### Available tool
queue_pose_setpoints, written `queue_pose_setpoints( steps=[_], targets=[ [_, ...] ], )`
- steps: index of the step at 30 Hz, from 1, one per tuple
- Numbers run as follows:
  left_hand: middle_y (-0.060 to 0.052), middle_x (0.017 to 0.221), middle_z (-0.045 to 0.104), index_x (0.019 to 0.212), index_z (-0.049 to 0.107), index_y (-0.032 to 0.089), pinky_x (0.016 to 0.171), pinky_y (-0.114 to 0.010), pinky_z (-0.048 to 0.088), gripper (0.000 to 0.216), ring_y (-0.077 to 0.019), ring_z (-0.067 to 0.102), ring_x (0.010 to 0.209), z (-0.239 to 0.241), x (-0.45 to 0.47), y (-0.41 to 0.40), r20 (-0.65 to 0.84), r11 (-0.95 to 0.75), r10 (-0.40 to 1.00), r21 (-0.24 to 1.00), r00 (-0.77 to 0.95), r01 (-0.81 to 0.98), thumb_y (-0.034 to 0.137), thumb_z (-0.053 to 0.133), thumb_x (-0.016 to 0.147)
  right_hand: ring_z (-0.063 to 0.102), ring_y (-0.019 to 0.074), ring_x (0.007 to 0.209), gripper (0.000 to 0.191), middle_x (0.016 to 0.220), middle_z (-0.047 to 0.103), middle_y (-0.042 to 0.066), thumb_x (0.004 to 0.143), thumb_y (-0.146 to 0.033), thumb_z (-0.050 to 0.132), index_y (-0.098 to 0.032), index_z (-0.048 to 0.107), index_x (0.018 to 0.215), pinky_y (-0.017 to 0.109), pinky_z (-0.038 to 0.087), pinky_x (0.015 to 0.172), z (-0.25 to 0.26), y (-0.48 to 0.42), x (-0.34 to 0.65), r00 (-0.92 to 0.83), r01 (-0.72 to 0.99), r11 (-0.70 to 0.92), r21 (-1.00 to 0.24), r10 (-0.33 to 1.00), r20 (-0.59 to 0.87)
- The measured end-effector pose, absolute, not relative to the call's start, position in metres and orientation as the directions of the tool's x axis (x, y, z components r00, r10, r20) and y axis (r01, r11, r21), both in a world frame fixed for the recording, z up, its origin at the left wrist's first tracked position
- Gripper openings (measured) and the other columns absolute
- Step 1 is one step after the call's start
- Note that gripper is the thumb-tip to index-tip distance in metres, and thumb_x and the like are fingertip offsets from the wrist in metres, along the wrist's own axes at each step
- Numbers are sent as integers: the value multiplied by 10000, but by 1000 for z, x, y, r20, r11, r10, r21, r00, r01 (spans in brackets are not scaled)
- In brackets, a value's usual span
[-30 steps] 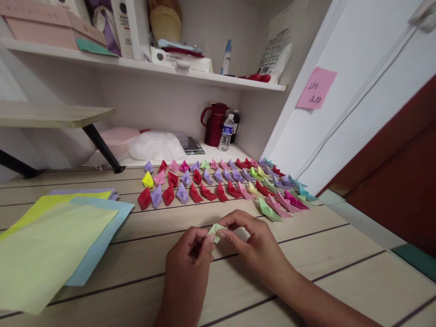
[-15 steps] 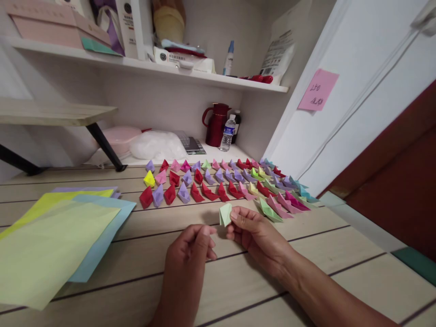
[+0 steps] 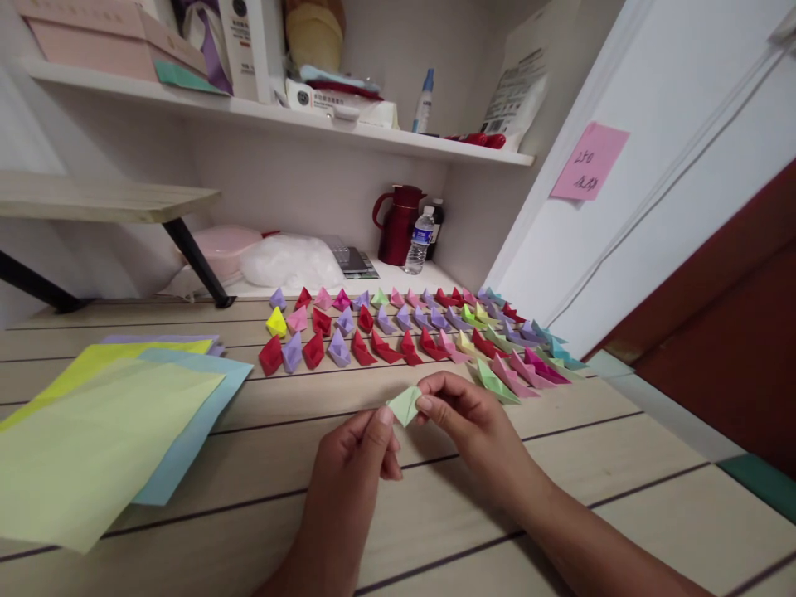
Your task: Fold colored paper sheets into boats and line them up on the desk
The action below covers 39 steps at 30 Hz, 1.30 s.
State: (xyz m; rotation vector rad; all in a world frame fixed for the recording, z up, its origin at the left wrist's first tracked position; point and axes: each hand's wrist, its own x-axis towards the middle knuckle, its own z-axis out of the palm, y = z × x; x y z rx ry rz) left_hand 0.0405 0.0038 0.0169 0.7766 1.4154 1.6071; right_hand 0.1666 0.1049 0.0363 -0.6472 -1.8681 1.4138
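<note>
A small folded piece of light green paper (image 3: 404, 406), diamond-shaped with a crease down it, is held up above the wooden table. My left hand (image 3: 357, 452) pinches its left corner between thumb and fingers. On the opposite corner, my right hand (image 3: 469, 414) grips it the same way. Beyond the hands stand rows of small folded paper boats in red, purple, pink, green, yellow and blue. A green paper boat (image 3: 496, 383) is the one nearest my right hand.
Loose coloured sheets, a pale yellow one (image 3: 118, 439) on top, lie at the left. Behind the boats are a dark red jug (image 3: 400, 228), a water bottle (image 3: 419, 242) and a white plastic bag (image 3: 291, 262). A small raised wooden shelf (image 3: 105, 199) stands at the back left.
My left hand, empty before, has come to the green paper and taken its left corner. The paper has turned from upright to a flat diamond between both hands.
</note>
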Motion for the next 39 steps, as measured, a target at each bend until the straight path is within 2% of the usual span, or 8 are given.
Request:
queue_pose_setpoints(
  steps=[4,7,10,15,25,33,36,39],
  targets=[
    [45,533,470,563,530,176,532,-233,311,474,-76,391,497,19,42,4,-150,-28,929,882,-337,-471,567,598,824,583,162,726,132,787,623,16,938,-263,567,-205,639,843,278,438,681,43,99,171,-623,57,627,-777,631,462],
    [55,557,470,580,511,174,501,-218,303,440,-57,369,480,20,44,5,-208,-4,945,764,-253,-645,528,671,787,587,163,717,132,771,628,17,943,-224,553,-210,627,834,274,439,667,47,97,173,-623,77,719,-690,575,529],
    [51,606,510,648,556,171,519,-193,337,331,-55,407,532,22,45,3,-257,-24,928,678,-268,-735,419,745,759,587,162,712,138,768,627,19,946,-211,544,-210,625,834,271,444,656,48,98,173,-634,88,743,-663,555,538],
    [54,609,509,663,612,168,524,-182,360,263,-52,411,546,25,48,1,-293,-69,890,670,-349,-739,319,828,677,591,170,720,137,775,628,27,946,-211,542,-211,623,835,281,456,659,47,101,174,-644,102,751,-652,550,533],
    [45,587,511,621,547,180,524,-205,370,358,-65,404,527,27,48,2,-256,-48,916,695,-309,-717,436,782,707,598,173,745,129,807,637,32,942,-177,537,-213,622,851,290,462,680,47,103,174,-660,85,763,-641,525,537],
    [63,585,471,633,558,172,548,-187,356,341,-55,364,551,25,46,4,-316,-23,886,702,-340,-712,368,837,653,615,172,819,85,860,653,29,929,-179,579,-216,643,887,293,473,748,43,102,172,-659,69,716,-695,555,507],
    [61,584,466,625,563,170,554,-190,364,338,-59,372,562,22,45,3,-321,-25,887,685,-333,-728,352,846,642,610,176,853,93,925,648,32,923,-207,593,-233,645,996,304,486,780,44,100,172,-658,47,695,-718,562,501],
    [59,578,465,615,561,171,560,-195,380,335,-64,382,565,20,45,3,-310,-33,893,677,-326,-735,344,847,645,600,191,901,230,1014,632,43,900,-253,626,-255,611,1130,331,500,824,44,97,172,-665,28,686,-727,556,499]
  ],
)
